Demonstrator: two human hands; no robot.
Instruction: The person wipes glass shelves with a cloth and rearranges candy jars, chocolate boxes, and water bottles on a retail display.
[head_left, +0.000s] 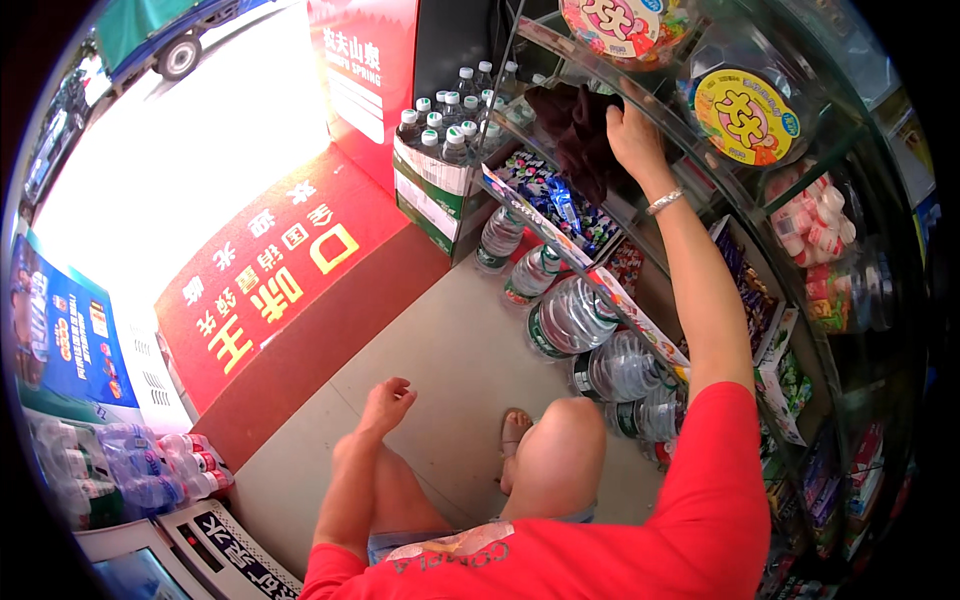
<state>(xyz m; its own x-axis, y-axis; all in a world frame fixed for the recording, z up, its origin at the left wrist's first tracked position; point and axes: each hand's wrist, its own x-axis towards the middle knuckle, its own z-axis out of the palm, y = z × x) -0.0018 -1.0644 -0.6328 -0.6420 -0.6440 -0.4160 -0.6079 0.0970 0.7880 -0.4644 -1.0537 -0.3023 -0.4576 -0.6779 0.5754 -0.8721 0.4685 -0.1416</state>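
My right hand point(637, 138) reaches into the glass display shelf, its fingers closed on a bunched dark brown cloth point(575, 132). The cloth hangs beside the glass shelf edge, above a tray of small wrapped candies point(555, 195). Close to the hand, round clear tubs of sweets stand on the glass: one with a yellow lid point(746, 117) and one with a pink and white lid point(615, 22). A silver bracelet point(665, 202) circles my right wrist. Over the floor, near my left knee, my left hand point(388, 404) is loosely curled with nothing visible in it.
Large clear water bottles point(572, 318) line the floor under the shelf. A box of small bottles point(440, 180) stands by a red step point(300, 270) at the bright doorway. Shrink-wrapped bottle packs point(130, 465) are at left. Tiled floor point(455, 350) lies between.
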